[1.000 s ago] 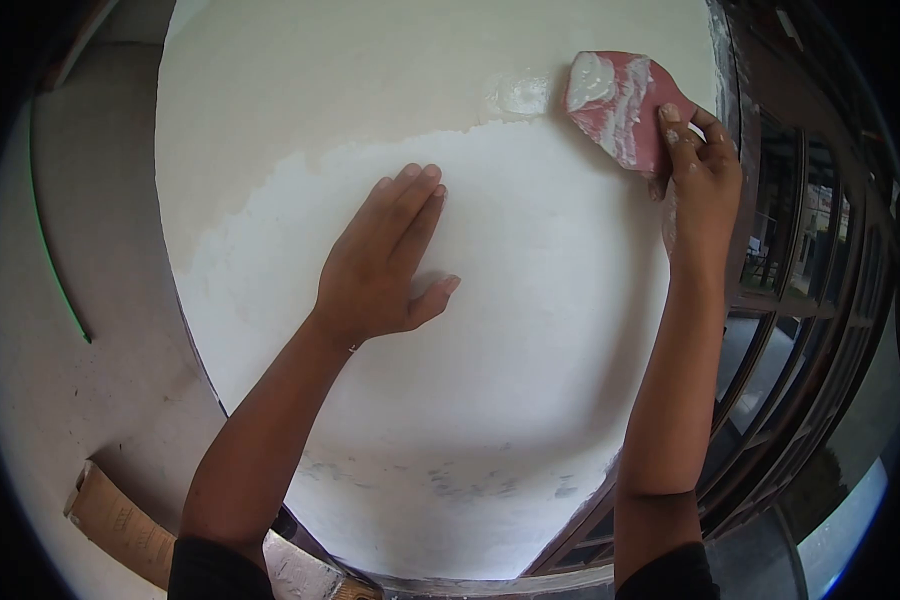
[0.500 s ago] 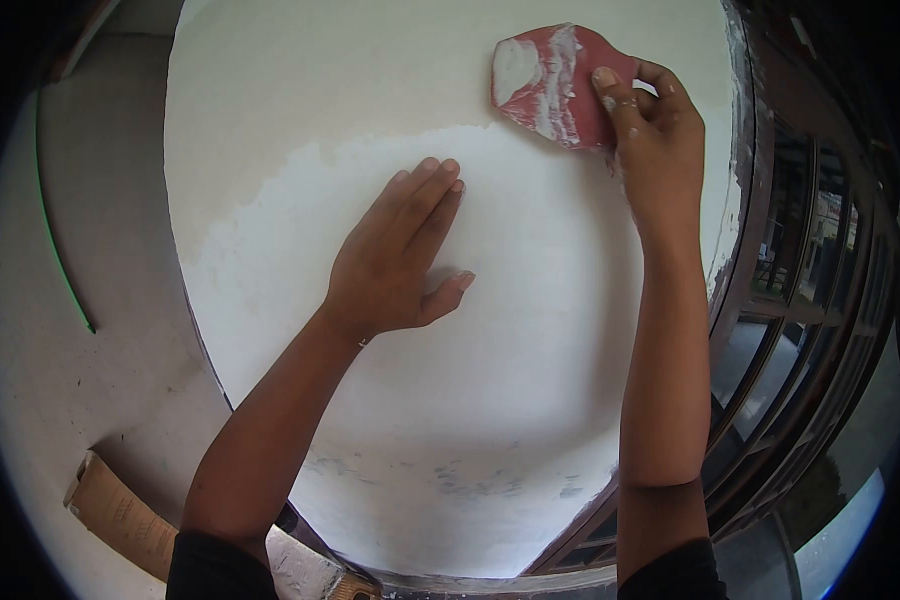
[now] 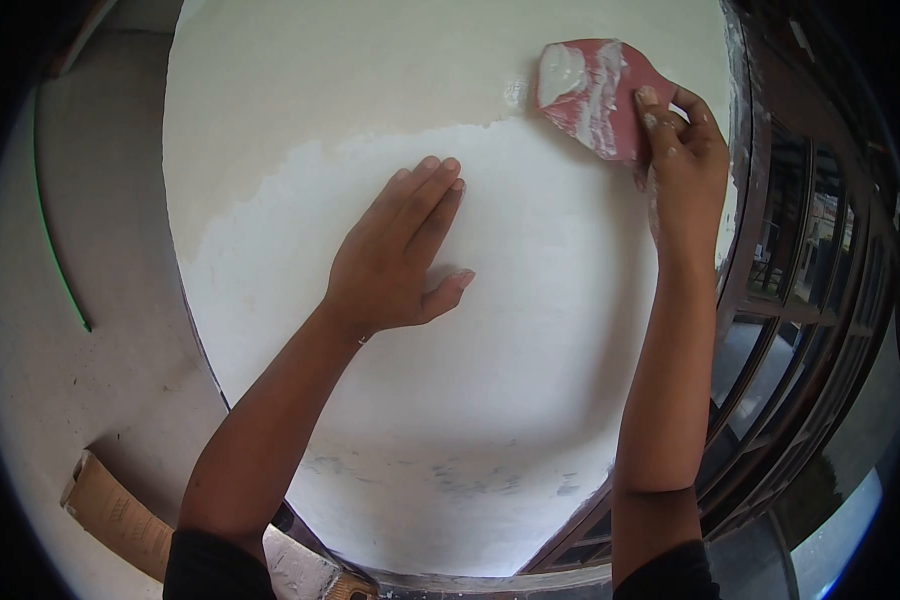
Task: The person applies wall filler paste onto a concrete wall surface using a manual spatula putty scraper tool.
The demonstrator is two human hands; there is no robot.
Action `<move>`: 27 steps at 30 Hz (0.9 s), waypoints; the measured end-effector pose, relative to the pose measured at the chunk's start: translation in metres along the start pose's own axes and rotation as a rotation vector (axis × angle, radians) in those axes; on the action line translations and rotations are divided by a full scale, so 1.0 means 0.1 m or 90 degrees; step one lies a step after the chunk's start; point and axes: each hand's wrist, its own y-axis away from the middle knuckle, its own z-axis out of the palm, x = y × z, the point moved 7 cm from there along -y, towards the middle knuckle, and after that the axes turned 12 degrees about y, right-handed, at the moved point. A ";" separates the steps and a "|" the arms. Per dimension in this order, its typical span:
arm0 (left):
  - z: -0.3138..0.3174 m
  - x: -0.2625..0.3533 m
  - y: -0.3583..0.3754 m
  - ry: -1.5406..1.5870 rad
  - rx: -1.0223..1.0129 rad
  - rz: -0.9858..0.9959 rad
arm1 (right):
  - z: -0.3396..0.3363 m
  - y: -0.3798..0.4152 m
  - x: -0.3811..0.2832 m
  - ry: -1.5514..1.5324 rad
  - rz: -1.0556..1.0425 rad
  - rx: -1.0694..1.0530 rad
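Note:
A pale wall panel fills the middle of the view, bright white below and creamier along the top. Flat on the white part rests my left hand, fingers together and thumb out, holding nothing. At the upper right, my right hand grips a red putty spreader between thumb and fingers. White putty smears the spreader's face, and flecks of it cling to my thumb. Just left of the spreader, a small wet dab of putty shows on the wall.
Dark-framed glass panes run down the right side. A grey wall with a green strip lies to the left. Below it are a cardboard box and a putty-stained white item near my left sleeve.
My right hand has moved right and slightly down with the spreader. A wet putty dab now shows where the spreader was. My left hand has stayed in place.

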 end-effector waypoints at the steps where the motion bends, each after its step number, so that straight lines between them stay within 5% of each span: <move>1: -0.01 0.00 0.00 -0.002 -0.004 -0.001 | 0.12 -0.02 -0.07 0.044 -0.032 -0.019; 2: -0.01 0.00 0.00 -0.004 -0.008 -0.001 | 0.18 -0.03 -0.14 0.239 -0.072 0.015; 6: 0.02 -0.02 0.01 0.011 -0.014 -0.010 | -0.09 -0.04 -0.07 0.388 -0.039 0.102; 8: 0.03 -0.02 0.02 0.013 -0.013 -0.010 | -0.33 0.01 0.10 0.263 0.064 0.100; 10: 0.02 -0.02 0.01 0.012 -0.011 -0.014 | -0.36 0.08 0.16 0.031 0.074 0.139; 13: 0.02 -0.02 0.02 0.011 -0.014 -0.016 | -0.13 0.10 0.07 -0.066 0.055 0.096; 16: 0.02 -0.02 0.02 0.005 -0.017 -0.016 | 0.16 0.03 -0.14 0.044 -0.017 0.021; 21: 0.03 -0.04 0.02 0.004 -0.020 -0.023 | -0.17 -0.01 -0.04 0.335 0.032 0.114; 27: 0.01 -0.01 0.02 0.007 -0.004 -0.010 | -0.22 0.12 0.11 -0.048 0.060 0.111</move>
